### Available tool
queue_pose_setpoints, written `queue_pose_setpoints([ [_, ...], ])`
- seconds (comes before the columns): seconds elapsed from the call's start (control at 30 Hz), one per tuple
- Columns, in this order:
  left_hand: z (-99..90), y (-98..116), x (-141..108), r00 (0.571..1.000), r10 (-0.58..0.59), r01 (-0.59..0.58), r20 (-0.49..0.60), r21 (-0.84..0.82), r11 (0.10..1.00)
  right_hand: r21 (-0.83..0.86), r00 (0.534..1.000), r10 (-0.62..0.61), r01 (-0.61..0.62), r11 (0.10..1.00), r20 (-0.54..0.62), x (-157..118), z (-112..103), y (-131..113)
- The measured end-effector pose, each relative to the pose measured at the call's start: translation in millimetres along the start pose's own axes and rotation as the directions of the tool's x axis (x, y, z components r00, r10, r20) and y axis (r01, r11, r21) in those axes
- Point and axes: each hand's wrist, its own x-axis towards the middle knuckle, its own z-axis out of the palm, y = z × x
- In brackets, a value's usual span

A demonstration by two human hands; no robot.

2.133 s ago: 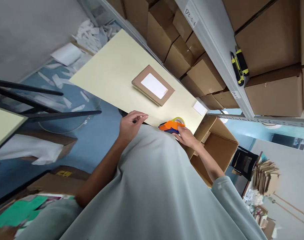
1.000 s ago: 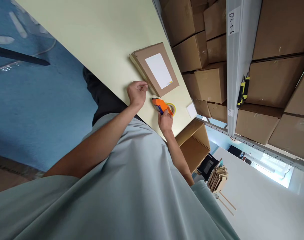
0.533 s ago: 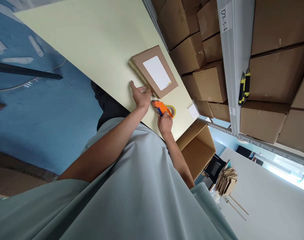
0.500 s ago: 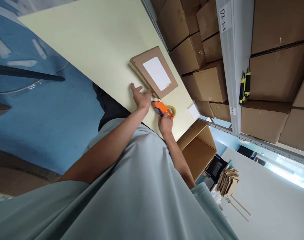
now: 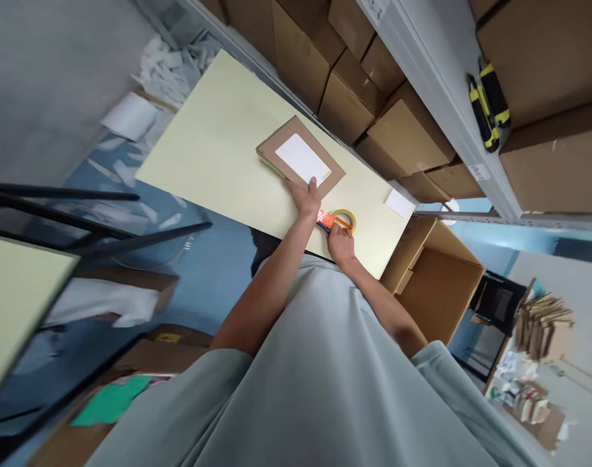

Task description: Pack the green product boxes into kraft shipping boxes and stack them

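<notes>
A flat brown cardboard box [image 5: 319,152] with a white label [image 5: 300,155] lies on the pale yellow table [image 5: 222,130]. My left hand [image 5: 305,198] grips the box's near edge, thumb on top by the label and fingers at the side, partly hidden. Close by on the right, my right hand [image 5: 341,243] is closed around an orange tape dispenser [image 5: 327,220]. The dispenser carries a yellow-edged tape roll [image 5: 353,220], and its front end is close to my left wrist.
A white card [image 5: 399,203] lies near the table's right end. Beyond that stands an open carton [image 5: 436,292]. Shelves with cardboard boxes [image 5: 347,107] run along the far side, with two yellow-black box cutters [image 5: 483,113] on the shelf beam. Black metal legs [image 5: 159,240] show at left.
My left hand has gone from open beside the box to gripping its near edge. My right hand still holds the tape dispenser. The camera view has turned, showing more floor on the left.
</notes>
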Motion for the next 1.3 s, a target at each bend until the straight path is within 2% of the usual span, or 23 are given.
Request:
queue_pose_setpoints([
  [0.1, -29.0, -4.8, 18.8, 0.991, -0.073, 0.088, -0.114, 0.136, 0.987, 0.084, 0.999, -0.046, 0.047, 0.995, -0.007, 5.2, 2.4, -24.8],
  [0.2, -47.6, -2.4, 37.1, 0.997, -0.053, 0.066, -0.048, 0.321, 0.945, 0.179, 0.998, -0.065, 0.068, 0.981, -0.018, 7.7, 10.3, -48.3],
  [0.3, -47.8, 0.2, 47.2, 0.999, -0.042, 0.033, 0.018, 0.366, 0.930, 0.265, 0.999, -0.047, 0.048, 0.963, -0.012, 7.5, 18.8, -59.7],
  [0.47, -40.0, 0.1, 47.2, 0.998, 0.042, -0.025, -0.043, 0.346, 0.938, 0.315, 0.999, -0.043, 0.046, 0.948, -0.014, 8.3, 25.2, -51.5],
  [0.53, -42.6, 0.5, 47.4, 1.000, 0.028, -0.025, -0.002, 0.349, 0.937, 0.313, 0.998, -0.067, 0.067, 0.947, -0.012, 4.6, 26.6, -43.3],
  [0.6, -47.9, 0.9, 49.4, 0.994, 0.015, -0.055, 0.106, 0.382, 0.922, 0.317, 0.998, -0.062, 0.059, 0.946, -0.001, -7.4, 29.6, -29.7],
  [0.7, -55.7, 1.0, 53.4, 0.974, 0.015, -0.117, 0.227, 0.448, 0.886, 0.322, 0.999, -0.016, 0.004, 0.947, 0.036, -42.6, 38.2, 7.1],
  [0.8, -59.3, 2.3, 54.2, 0.984, 0.036, -0.119, 0.176, 0.489, 0.864, 0.275, 0.996, 0.039, -0.060, 0.960, 0.083, -77.6, 44.5, 58.8],
  [0.87, -60.7, 6.4, 52.9, 0.991, 0.049, -0.108, 0.128, 0.502, 0.858, 0.232, 0.996, 0.056, -0.072, 0.970, 0.074, -83.1, 42.6, 90.5],
  [0.93, -63.7, 14.1, 51.6, 0.989, 0.062, -0.124, 0.136, 0.517, 0.847, 0.210, 0.999, 0.040, -0.042, 0.977, 0.011, -69.4, 36.2, 112.1],
  [1.03, -72.3, 29.4, 52.1, 0.974, 0.055, -0.168, 0.218, 0.541, 0.824, 0.191, 0.998, -0.026, 0.036, 0.981, -0.055, -26.6, 24.1, 123.1],
  [1.17, -87.5, 48.1, 58.9, 0.951, -0.018, -0.166, 0.309, 0.559, 0.812, 0.175, 0.991, -0.112, 0.123, 0.977, -0.072, 22.3, 15.9, 117.5],
  [1.3, -103.7, 66.8, 71.7, 0.914, -0.092, -0.149, 0.395, 0.538, 0.829, 0.249, 0.981, -0.163, 0.183, 0.951, -0.101, 36.1, 18.4, 97.8],
])
